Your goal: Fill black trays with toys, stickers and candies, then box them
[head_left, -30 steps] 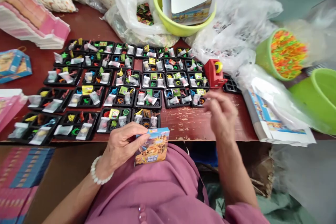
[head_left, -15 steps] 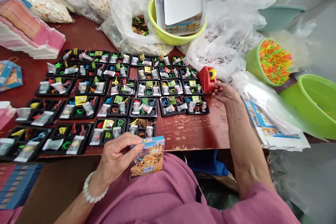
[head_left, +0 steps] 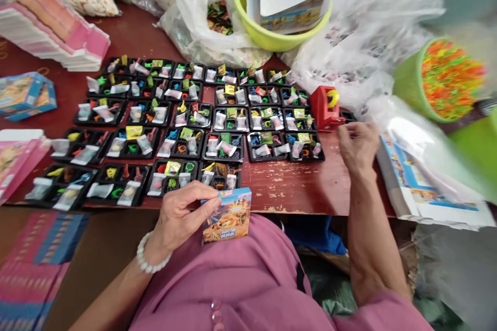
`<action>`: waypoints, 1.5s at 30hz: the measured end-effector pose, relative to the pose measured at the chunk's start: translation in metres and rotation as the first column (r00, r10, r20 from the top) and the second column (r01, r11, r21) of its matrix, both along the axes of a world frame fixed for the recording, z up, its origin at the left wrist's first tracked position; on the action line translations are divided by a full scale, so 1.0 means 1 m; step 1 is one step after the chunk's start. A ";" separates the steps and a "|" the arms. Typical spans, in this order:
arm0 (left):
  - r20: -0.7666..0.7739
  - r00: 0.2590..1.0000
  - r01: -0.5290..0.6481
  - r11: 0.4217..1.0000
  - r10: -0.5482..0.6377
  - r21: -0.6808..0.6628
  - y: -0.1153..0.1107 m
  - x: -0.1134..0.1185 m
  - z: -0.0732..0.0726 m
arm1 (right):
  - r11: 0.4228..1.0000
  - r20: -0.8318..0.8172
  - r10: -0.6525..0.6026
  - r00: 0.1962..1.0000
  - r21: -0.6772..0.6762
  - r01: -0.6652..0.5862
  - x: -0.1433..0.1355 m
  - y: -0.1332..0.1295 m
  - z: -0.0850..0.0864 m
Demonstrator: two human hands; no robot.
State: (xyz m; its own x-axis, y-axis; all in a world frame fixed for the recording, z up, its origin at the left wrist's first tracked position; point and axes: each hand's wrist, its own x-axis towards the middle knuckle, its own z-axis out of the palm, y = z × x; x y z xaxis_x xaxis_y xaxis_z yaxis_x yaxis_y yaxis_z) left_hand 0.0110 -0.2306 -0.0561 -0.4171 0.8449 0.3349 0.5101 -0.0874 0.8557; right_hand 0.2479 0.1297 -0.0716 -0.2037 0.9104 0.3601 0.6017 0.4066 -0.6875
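Note:
My left hand (head_left: 190, 214), with a pale bead bracelet at the wrist, pinches the top left corner of a small blue and orange picture box (head_left: 229, 217) above my lap. My right hand (head_left: 356, 147) is over the right part of the table, just right of a red tape dispenser (head_left: 325, 109) with a yellow hub. Its fingers are curled in, and what is between them, if anything, is too small to make out. Several black compartment trays (head_left: 223, 146) stand in rows left of the dispenser, filled with small colourful toys and white sachets.
A yellow-green basin (head_left: 272, 39) holds flattened boxes at the back, beside plastic bags (head_left: 186, 20). A green tub (head_left: 411, 83) of orange and green pieces stands right, near stacked printed cartons (head_left: 411, 186). Blue boxes (head_left: 27, 95) and pink cartons (head_left: 58, 26) lie left.
My right hand has moved right, away from the dispenser, and its fingers have curled in. The view has shifted, and my left hand still holds the box.

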 end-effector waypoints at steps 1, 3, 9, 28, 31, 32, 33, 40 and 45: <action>-0.011 1.000 0.000 1.000 0.000 -0.001 -0.001 0.000 0.001 | 0.998 -0.051 0.029 0.998 -0.049 -0.031 -0.003 -0.018 0.007; -0.029 1.000 0.003 1.000 -0.004 -0.005 -0.002 0.002 0.003 | 0.957 -0.206 0.178 0.962 -0.192 -0.218 -0.014 -0.066 0.021; -0.146 0.989 -0.011 1.000 0.011 0.000 -0.005 0.012 0.010 | 0.445 -0.633 0.468 0.617 -0.434 -0.783 -0.047 -0.217 0.040; -0.525 0.839 0.120 0.990 -0.140 -0.072 -0.024 0.041 0.016 | 0.562 -0.519 0.338 0.785 -0.557 -0.611 -0.046 -0.270 0.027; -0.466 0.868 0.099 0.979 -0.171 -0.176 -0.021 0.040 0.023 | 0.546 -0.545 0.336 0.768 -0.551 -0.631 -0.048 -0.270 0.025; -0.446 0.880 0.089 0.979 -0.164 -0.184 -0.020 0.040 0.024 | 0.538 -0.556 0.336 0.760 -0.550 -0.639 -0.049 -0.270 0.024; -0.422 0.893 0.081 0.979 -0.156 -0.189 -0.019 0.039 0.026 | 0.531 -0.562 0.336 0.756 -0.549 -0.645 -0.049 -0.270 0.023; -0.194 0.976 0.048 0.965 -0.100 -0.258 -0.016 0.027 0.028 | 0.604 -0.338 0.516 0.787 -0.509 -0.614 -0.049 -0.259 0.008; 0.223 0.969 -0.079 0.990 0.104 -0.119 -0.050 -0.002 0.028 | 0.680 -0.148 0.667 0.730 -0.278 -0.678 -0.053 -0.250 0.004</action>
